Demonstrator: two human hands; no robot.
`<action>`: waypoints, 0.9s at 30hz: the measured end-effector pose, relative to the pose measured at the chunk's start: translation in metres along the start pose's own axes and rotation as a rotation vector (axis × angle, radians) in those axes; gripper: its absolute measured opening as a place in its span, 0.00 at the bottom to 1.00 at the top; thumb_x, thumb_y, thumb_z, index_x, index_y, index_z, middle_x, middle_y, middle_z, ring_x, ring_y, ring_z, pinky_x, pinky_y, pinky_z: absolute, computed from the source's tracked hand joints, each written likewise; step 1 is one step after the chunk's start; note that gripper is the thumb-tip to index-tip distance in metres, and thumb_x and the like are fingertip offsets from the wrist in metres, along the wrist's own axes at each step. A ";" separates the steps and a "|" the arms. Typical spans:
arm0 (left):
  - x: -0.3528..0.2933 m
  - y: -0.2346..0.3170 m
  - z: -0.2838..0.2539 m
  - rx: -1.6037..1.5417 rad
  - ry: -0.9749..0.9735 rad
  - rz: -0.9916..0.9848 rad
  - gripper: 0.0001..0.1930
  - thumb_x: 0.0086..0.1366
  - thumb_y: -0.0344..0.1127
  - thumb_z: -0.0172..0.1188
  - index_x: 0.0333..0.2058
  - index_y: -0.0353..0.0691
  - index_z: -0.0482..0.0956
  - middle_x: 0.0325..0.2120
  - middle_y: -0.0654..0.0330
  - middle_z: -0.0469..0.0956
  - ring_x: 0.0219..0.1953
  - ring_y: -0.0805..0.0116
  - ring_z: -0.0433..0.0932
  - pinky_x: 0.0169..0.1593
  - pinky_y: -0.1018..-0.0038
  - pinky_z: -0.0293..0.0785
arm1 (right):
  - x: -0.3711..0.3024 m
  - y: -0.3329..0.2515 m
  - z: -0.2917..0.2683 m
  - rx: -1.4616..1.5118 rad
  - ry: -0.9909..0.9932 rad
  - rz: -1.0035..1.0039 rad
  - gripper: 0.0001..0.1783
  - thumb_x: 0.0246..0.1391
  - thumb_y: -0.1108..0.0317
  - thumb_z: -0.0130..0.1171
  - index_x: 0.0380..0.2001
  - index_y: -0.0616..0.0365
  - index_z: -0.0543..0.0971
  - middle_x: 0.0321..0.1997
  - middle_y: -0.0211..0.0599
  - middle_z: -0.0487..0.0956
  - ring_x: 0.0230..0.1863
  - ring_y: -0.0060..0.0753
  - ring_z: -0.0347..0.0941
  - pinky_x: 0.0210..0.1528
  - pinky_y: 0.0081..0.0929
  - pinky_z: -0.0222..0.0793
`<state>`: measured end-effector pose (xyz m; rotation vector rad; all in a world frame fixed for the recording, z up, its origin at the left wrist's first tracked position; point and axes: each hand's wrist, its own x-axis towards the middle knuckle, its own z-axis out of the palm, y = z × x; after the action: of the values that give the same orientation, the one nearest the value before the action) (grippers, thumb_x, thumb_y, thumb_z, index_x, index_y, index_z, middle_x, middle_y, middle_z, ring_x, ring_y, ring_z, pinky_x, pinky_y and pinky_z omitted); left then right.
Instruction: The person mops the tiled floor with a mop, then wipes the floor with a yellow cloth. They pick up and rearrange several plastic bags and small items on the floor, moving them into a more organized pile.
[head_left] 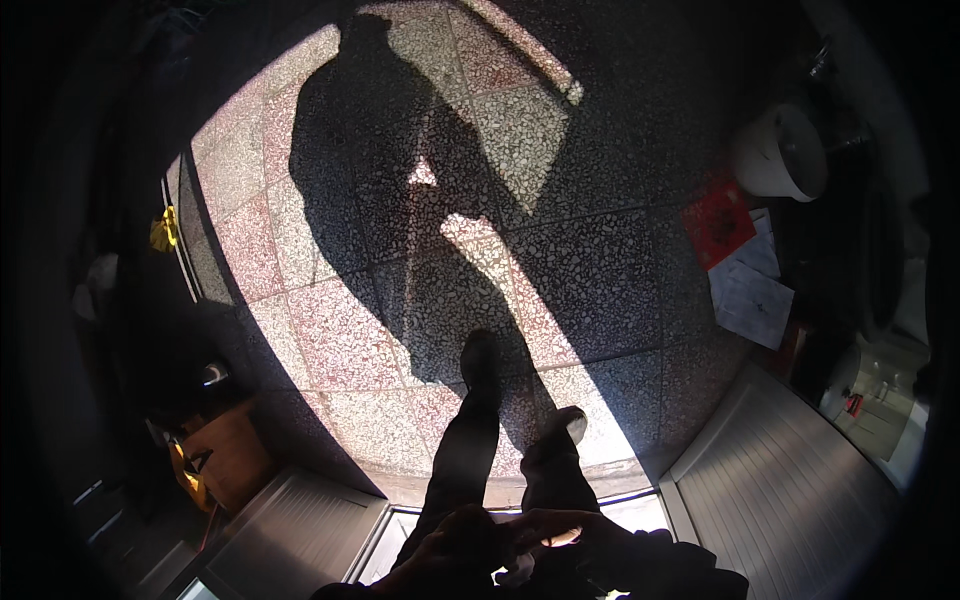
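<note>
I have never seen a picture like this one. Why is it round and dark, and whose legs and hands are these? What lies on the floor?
There is one picture, from a wide fisheye camera worn on a person's head, looking down; that bends the edges and darkens the rim. At the bottom, the person's left hand and right hand meet close together; whether they hold something is too dark to tell. Above them are the person's own legs and shoes, standing on a speckled tiled floor, with their long shadow in the sunlight. On the right lie a red paper, white sheets and a white bucket.
</note>
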<state>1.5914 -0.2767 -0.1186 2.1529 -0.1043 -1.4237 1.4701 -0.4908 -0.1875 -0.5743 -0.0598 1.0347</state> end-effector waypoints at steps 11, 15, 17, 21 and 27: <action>-0.067 0.103 -0.151 -0.462 0.118 0.291 0.18 0.71 0.37 0.48 0.55 0.36 0.68 0.44 0.59 0.76 0.45 0.68 0.77 0.48 0.75 0.74 | 0.007 -0.239 0.153 -0.870 0.812 -0.123 0.11 0.59 0.69 0.56 0.43 0.62 0.77 0.43 0.40 0.77 0.45 0.39 0.77 0.46 0.31 0.73; -0.098 0.115 -0.265 -0.642 0.219 0.401 0.18 0.72 0.37 0.47 0.56 0.36 0.68 0.44 0.59 0.76 0.45 0.69 0.77 0.48 0.76 0.74 | 0.090 -0.313 0.182 -0.736 1.007 -0.337 0.19 0.60 0.56 0.58 0.45 0.60 0.77 0.41 0.38 0.81 0.44 0.38 0.80 0.47 0.29 0.75; -0.117 0.112 -0.321 -0.731 0.273 0.451 0.18 0.72 0.37 0.47 0.57 0.36 0.67 0.44 0.59 0.76 0.45 0.69 0.77 0.48 0.76 0.74 | 0.142 -0.343 0.193 -0.579 0.904 -0.309 0.18 0.60 0.57 0.57 0.45 0.60 0.77 0.41 0.38 0.81 0.44 0.38 0.79 0.48 0.30 0.74; -0.141 0.099 -0.422 -0.914 0.398 0.550 0.19 0.73 0.37 0.46 0.58 0.35 0.67 0.45 0.60 0.77 0.44 0.70 0.77 0.48 0.77 0.75 | 0.237 -0.403 0.203 -0.620 0.579 -0.002 0.18 0.60 0.58 0.57 0.46 0.60 0.78 0.40 0.39 0.81 0.44 0.38 0.79 0.49 0.31 0.74; -0.144 0.082 -0.558 -1.206 0.625 0.755 0.19 0.74 0.38 0.45 0.59 0.35 0.66 0.45 0.60 0.77 0.44 0.71 0.78 0.48 0.78 0.75 | 0.285 -0.495 0.197 -0.679 0.313 0.208 0.17 0.61 0.61 0.55 0.47 0.60 0.79 0.39 0.40 0.81 0.44 0.39 0.78 0.51 0.34 0.73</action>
<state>2.0332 -0.0713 0.2006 1.1852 0.1390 -0.1679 1.9509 -0.3604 0.1548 -1.3780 -0.0768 1.1090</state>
